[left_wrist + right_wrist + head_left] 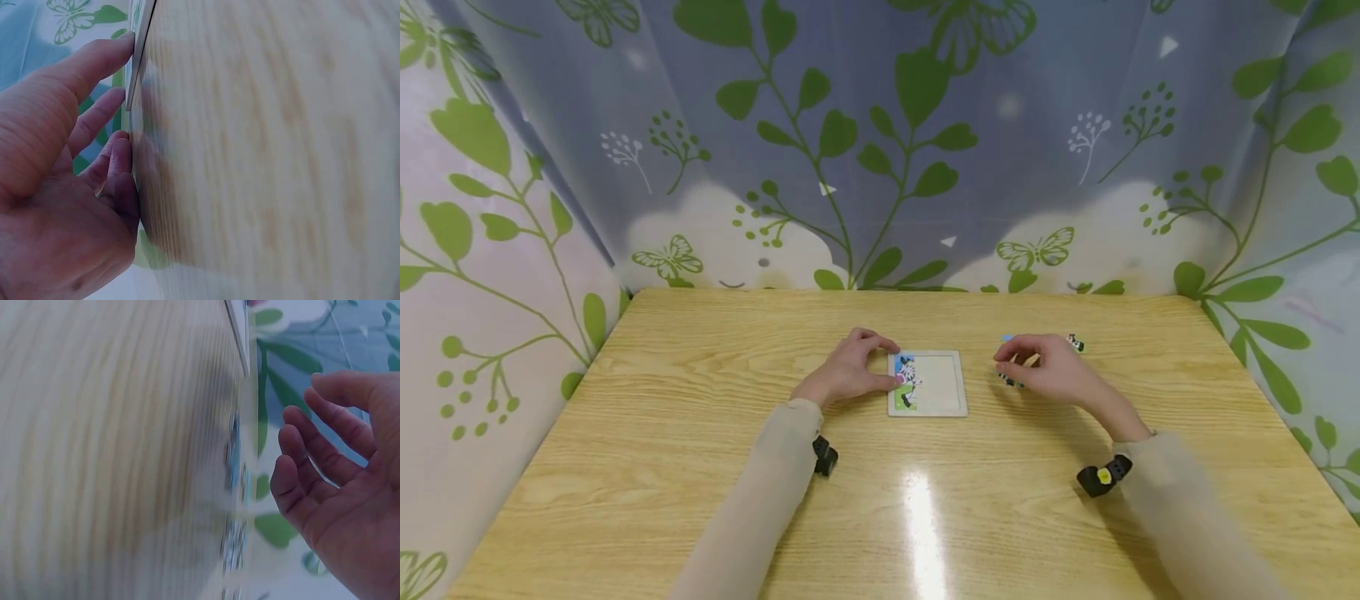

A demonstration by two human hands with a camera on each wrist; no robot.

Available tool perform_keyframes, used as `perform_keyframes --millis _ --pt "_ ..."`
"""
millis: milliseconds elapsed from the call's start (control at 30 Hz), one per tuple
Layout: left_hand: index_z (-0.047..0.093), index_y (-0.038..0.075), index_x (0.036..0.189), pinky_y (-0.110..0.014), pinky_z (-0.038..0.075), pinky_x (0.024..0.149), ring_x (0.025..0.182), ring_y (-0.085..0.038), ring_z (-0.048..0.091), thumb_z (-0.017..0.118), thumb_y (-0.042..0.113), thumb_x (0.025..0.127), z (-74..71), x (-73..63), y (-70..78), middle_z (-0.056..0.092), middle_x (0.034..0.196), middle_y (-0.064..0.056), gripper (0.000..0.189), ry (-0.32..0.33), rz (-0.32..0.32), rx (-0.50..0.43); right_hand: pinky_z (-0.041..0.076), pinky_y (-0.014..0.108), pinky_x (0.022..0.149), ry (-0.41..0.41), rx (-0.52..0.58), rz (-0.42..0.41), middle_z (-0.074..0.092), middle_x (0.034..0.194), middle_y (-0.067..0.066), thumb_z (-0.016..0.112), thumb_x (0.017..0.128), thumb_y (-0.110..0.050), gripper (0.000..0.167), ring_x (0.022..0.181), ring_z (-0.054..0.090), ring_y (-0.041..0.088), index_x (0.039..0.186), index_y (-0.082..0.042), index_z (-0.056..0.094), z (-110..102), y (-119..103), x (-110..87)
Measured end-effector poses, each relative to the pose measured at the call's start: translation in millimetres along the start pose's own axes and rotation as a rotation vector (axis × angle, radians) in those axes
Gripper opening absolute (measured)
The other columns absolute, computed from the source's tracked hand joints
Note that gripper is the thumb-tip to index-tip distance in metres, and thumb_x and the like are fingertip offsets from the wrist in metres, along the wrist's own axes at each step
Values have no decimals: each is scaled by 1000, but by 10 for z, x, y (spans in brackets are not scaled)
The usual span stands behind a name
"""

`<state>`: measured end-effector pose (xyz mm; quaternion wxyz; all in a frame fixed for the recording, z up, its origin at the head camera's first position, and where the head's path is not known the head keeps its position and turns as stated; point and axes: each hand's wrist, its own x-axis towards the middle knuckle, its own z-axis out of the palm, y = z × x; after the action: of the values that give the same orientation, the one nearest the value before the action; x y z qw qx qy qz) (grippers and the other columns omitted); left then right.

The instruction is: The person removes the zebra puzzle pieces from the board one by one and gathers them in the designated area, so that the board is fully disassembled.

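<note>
A square puzzle tray [942, 414] with a pale rim lies flat on the table. A picture strip [906, 398] with a zebra-like figure fills its left side. My left hand [850, 367] rests at the tray's left side, its extended thumb and forefinger touching it. In the left wrist view, the thumb [103, 59] reaches the tray edge. Right of the tray, my right hand [1048, 367] hovers over small puzzle pieces [234, 453]. Its fingers are loosely bent, with nothing visible between them. The hand partly hides the pieces in the head view.
Another black-and-white piece [1076, 342] lies just beyond my right hand. The wooden table [700, 500] reaches a leaf-patterned curtain [865, 167] at the back and both sides. Each wrist carries a black strap device [825, 457].
</note>
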<state>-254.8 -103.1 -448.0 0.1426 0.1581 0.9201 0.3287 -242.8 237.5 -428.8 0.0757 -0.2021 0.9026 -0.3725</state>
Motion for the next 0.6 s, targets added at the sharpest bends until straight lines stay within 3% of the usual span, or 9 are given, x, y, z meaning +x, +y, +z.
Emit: perform_keyframes --millis 600 --pt "62 24 138 -52 34 119 140 -32 41 78 38 90 14 5 -3 41 153 -9 53 10 -8 4 54 32 78 -83 38 -83 72 96 1 68 98 -20 11 86 64 15 105 -14 74 556 -336 417"
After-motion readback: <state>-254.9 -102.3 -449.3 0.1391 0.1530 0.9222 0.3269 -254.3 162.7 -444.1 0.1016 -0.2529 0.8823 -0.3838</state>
